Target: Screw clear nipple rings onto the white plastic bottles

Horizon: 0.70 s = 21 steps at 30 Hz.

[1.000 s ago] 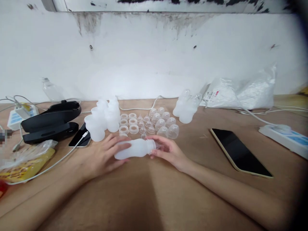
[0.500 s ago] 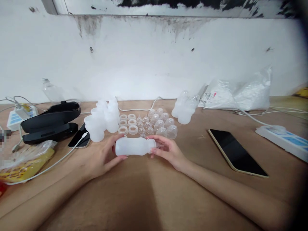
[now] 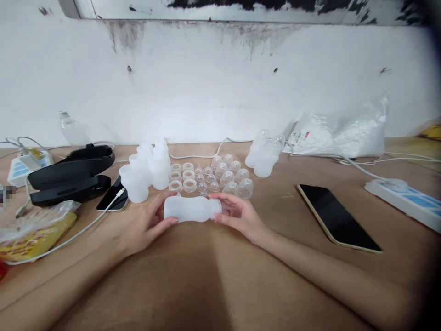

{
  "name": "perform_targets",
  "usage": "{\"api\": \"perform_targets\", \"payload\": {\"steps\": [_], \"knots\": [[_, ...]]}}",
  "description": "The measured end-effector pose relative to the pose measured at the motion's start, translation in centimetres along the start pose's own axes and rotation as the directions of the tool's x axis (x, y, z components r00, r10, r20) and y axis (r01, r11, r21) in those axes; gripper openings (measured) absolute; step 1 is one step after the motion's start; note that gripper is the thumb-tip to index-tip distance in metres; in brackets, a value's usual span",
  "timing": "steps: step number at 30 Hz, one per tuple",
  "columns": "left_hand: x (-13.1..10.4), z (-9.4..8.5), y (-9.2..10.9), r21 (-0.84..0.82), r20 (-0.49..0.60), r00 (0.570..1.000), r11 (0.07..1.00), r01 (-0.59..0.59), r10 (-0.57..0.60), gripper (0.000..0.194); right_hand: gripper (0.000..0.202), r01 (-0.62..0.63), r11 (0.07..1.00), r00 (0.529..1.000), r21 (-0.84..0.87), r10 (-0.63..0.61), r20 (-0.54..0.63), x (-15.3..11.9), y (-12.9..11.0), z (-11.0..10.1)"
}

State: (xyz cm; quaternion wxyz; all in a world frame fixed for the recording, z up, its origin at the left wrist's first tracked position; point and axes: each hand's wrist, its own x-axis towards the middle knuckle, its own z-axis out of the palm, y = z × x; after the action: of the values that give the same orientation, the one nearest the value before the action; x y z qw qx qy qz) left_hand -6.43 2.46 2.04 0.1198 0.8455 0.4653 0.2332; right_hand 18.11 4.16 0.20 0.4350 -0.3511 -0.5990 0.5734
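A translucent white baby bottle (image 3: 189, 209) lies sideways between my hands, just above or on the table. My left hand (image 3: 156, 219) grips its base end, thumb along the near side. My right hand (image 3: 237, 215) is closed around the neck end, where a ring and a clear nipple partly show among the fingers. Beyond the bottle are rows of white rings (image 3: 189, 185), small clear nipples (image 3: 214, 186) and clear dome caps (image 3: 245, 188). Several open bottle bodies (image 3: 134, 185) stand behind my left hand. Capped bottles (image 3: 263, 165) stand farther back on the right.
A phone (image 3: 339, 218) lies at right, near a power strip (image 3: 406, 200) and a white plastic bag (image 3: 341, 133). To the left are a black case (image 3: 70, 179), another phone (image 3: 112, 197) with a white cable, a yellow snack bag (image 3: 41, 234) and a clear bottle (image 3: 73, 129).
My left thumb has slid slightly toward the base of the bottle. Both hands keep hold of it, and the whole view has shifted a little.
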Motion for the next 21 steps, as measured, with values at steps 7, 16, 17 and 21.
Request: {"api": "perform_targets", "payload": {"steps": [7,16,17,21], "knots": [[-0.4,-0.1,-1.3,0.223,-0.048,0.815,0.802,-0.554,0.577,0.045,0.036,-0.097,0.994,0.994,0.053,0.094,0.055,0.1,0.3,-0.2],[-0.4,-0.3,-0.2,0.241,-0.087,0.864,0.852,-0.464,0.495,0.051,0.037,-0.070,0.988,0.997,0.138,0.063,0.053,0.1,0.2,-0.1],[-0.3,-0.3,-0.1,0.209,-0.076,0.910,0.898,-0.386,0.408,0.057,0.036,-0.041,0.994,0.999,0.101,0.040,0.015,0.0,0.0,0.0],[-0.4,-0.2,0.5,0.063,-0.056,0.987,0.988,-0.144,0.148,0.047,0.034,-0.034,0.999,0.997,-0.006,0.034,-0.065,-0.5,-0.5,0.4]]}}
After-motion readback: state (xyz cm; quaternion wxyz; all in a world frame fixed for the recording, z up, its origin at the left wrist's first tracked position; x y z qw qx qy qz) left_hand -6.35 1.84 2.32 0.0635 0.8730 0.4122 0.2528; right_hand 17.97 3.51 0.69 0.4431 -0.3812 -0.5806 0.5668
